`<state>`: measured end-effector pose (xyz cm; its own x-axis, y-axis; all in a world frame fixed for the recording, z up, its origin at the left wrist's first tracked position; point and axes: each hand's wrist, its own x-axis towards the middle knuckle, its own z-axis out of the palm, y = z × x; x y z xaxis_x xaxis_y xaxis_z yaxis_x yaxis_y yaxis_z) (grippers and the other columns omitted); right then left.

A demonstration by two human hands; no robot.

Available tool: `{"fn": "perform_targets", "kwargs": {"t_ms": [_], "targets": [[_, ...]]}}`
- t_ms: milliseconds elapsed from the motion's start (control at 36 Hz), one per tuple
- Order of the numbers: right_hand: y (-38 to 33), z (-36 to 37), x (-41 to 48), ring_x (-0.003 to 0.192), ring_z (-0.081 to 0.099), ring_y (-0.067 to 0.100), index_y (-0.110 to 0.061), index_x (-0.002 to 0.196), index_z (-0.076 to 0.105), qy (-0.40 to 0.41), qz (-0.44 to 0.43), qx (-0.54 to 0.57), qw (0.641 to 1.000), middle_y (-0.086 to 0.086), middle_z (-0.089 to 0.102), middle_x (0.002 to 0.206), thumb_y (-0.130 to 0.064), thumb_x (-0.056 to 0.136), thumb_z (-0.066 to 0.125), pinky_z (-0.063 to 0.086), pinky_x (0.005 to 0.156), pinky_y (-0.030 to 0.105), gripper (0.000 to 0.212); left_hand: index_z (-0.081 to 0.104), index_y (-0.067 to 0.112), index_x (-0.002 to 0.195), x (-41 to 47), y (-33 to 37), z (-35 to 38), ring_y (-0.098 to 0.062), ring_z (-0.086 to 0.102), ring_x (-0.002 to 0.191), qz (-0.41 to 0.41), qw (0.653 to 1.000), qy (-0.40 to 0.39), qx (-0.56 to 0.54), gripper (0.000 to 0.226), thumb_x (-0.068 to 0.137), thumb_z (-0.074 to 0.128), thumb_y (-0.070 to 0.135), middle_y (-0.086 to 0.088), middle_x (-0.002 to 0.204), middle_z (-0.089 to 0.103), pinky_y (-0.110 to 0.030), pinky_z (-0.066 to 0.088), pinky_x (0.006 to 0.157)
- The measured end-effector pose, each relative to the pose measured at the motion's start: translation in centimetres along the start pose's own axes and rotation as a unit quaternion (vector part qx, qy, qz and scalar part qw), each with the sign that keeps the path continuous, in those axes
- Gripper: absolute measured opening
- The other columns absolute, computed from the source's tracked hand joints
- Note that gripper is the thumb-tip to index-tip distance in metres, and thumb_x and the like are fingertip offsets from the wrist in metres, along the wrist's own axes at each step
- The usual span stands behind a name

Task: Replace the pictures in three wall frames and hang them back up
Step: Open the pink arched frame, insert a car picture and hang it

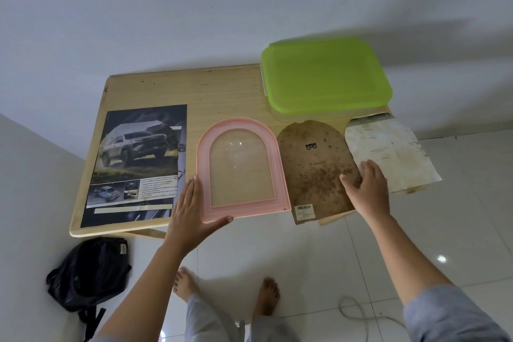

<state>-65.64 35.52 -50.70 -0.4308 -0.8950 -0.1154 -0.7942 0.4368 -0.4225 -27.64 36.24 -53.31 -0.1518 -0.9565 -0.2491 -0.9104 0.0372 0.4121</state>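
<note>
Pink arched frame (pixel 241 169) lay flat on worktop (pixel 222 86), near front edge, w/ its bottom left corner just over that edge. Frame was empty: clear pane only, wood grain visible through it. Backing board (pixel 313 169), brown, stained, arch-shaped, lay just right of frame, touching or nearly so; lower end w/ barcode sticker overhung worktop edge. Old picture sheet (pixel 388 150), pale and creased, lay right of board, partly off the worktop's right side.

Left hand (pixel 191 211) was open, fingers flat along frame's left rail, thumb hooked under bottom corner; bracing, not clamped. Right hand (pixel 363 183) was open, palm down, fingers spread over seam btwn board and old sheet; pressing or about to pick up, couldn't tell which.

Judged step: frame 1 stripped down, old picture out, new one not yet in. Car poster (pixel 138 164) lay left of frame, prob. the replacement, but rectangular and larger than the arch opening.

Next move (judgement): poster needs trimming to arch shape. Board could serve as template. Then lay picture on pane, seat board, close up. No scissors in view.

Periphery: green-lidded box (pixel 327 78) at back right of worktop; black backpack (pixel 88 275) on floor, left; cable (pixel 361 316) on tiles, right.
</note>
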Motion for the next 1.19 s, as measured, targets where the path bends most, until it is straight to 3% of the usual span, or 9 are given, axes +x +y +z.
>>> {"fn": "perform_targets", "kwargs": {"t_ms": [139, 278, 389, 667, 750, 917, 1028, 1111, 1194], "targets": [[0.2, 0.0, 0.2, 0.139, 0.022, 0.029, -0.003, 0.138, 0.035, -0.014, 0.006, 0.023, 1.0, 0.011, 0.024, 0.151, -0.04, 0.087, 0.058, 0.022, 0.114, 0.046, 0.066, -0.013, 0.014, 0.147, -0.1, 0.1, -0.2, -0.009, -0.018, 0.139, 0.002, 1.0, -0.002, -0.003, 0.134, 0.05, 0.023, 0.099, 0.0, 0.156, -0.012, -0.035, -0.002, 0.115], [0.0, 0.0, 0.1, 0.128, 0.034, 0.032, -0.003, 0.126, 0.047, 0.01, 0.005, 0.027, 1.0, 0.015, 0.036, 0.139, -0.038, 0.085, 0.061, 0.037, 0.102, 0.045, 0.056, -0.014, 0.016, 0.147, 0.0, 0.2, -0.4, -0.008, -0.017, 0.139, 0.001, 1.0, -0.006, -0.013, 0.133, 0.05, 0.027, 0.098, 0.0, 0.157, -0.01, -0.035, -0.001, 0.115], [-0.1, -0.1, 0.0, 0.124, 0.036, 0.032, -0.004, 0.119, 0.05, 0.013, 0.003, 0.013, 1.0, 0.015, 0.039, 0.135, -0.037, 0.085, 0.061, 0.04, 0.097, 0.045, 0.049, -0.012, 0.018, 0.148, 0.0, 0.4, -0.5, -0.012, -0.011, 0.143, 0.003, 1.0, -0.009, -0.015, 0.131, 0.052, 0.034, 0.095, 0.0, 0.158, -0.007, -0.038, 0.003, 0.115], [-0.8, -0.5, 0.0, 0.129, 0.033, 0.032, -0.002, 0.127, 0.046, -0.012, 0.024, 0.02, 0.999, 0.015, 0.035, 0.14, -0.036, 0.086, 0.06, 0.039, 0.101, 0.047, 0.056, -0.002, 0.013, 0.148, 0.2, 0.7, -1.1, -0.022, 0.005, 0.145, 0.009, 1.0, 0.0, 0.013, 0.13, 0.054, 0.038, 0.093, -0.005, 0.157, 0.006, -0.045, 0.015, 0.115], [-1.2, -0.6, -0.1, 0.13, 0.033, 0.033, -0.001, 0.129, 0.045, -0.021, 0.034, 0.021, 0.999, 0.016, 0.034, 0.14, -0.034, 0.086, 0.06, 0.038, 0.101, 0.047, 0.056, -0.001, 0.012, 0.147, 0.4, 0.7, -1.1, -0.023, 0.008, 0.144, 0.01, 0.999, -0.002, 0.032, 0.13, 0.053, 0.036, 0.094, -0.005, 0.155, 0.008, -0.045, 0.02, 0.115], [-3.5, -0.6, -0.5, 0.13, 0.034, 0.031, 0.002, 0.129, 0.044, -0.019, 0.032, 0.026, 0.999, 0.017, 0.037, 0.139, -0.025, 0.086, 0.062, 0.036, 0.105, 0.044, 0.054, -0.002, 0.009, 0.147, 0.2, 0.9, -1.7, -0.024, 0.001, 0.144, 0.005, 0.999, -0.002, 0.047, 0.133, 0.05, 0.021, 0.098, -0.007, 0.156, 0.002, -0.044, 0.013, 0.117], [-7.9, 0.7, -1.6, 0.133, 0.032, 0.03, -0.001, 0.136, 0.038, -0.022, -0.004, 0.026, 0.999, 0.016, 0.034, 0.143, -0.025, 0.089, 0.058, 0.032, 0.108, 0.043, 0.057, 0.013, 0.014, 0.147, -0.1, 0.6, -3.4, -0.023, 0.01, 0.143, -0.01, 0.999, 0.045, 0.01, 0.111, 0.064, 0.02, 0.088, -0.004, 0.155, 0.012, -0.045, 0.02, 0.114], [-12.5, 2.3, -2.5, 0.13, 0.037, 0.029, 0.0, 0.134, 0.041, -0.026, -0.074, 0.043, 0.996, 0.015, 0.039, 0.139, -0.019, 0.089, 0.056, 0.032, 0.106, 0.039, 0.051, 0.025, 0.013, 0.143, 0.1, -1.5, -5.0, -0.024, 0.021, 0.14, -0.025, 0.996, 0.083, -0.006, 0.093, 0.076, 0.015, 0.077, -0.007, 0.15, 0.024, -0.046, 0.028, 0.112], [-17.9, 4.4, -3.3, 0.127, 0.04, 0.027, 0.0, 0.131, 0.044, -0.044, -0.142, 0.061, 0.987, 0.014, 0.042, 0.136, -0.013, 0.088, 0.056, 0.03, 0.105, 0.032, 0.047, 0.028, 0.01, 0.143, 0.4, -4.5, -6.8, -0.024, 0.02, 0.141, -0.054, 0.993, 0.109, -0.004, 0.085, 0.081, 0.014, 0.067, -0.008, 0.15, 0.028, -0.044, 0.026, 0.112]]}}
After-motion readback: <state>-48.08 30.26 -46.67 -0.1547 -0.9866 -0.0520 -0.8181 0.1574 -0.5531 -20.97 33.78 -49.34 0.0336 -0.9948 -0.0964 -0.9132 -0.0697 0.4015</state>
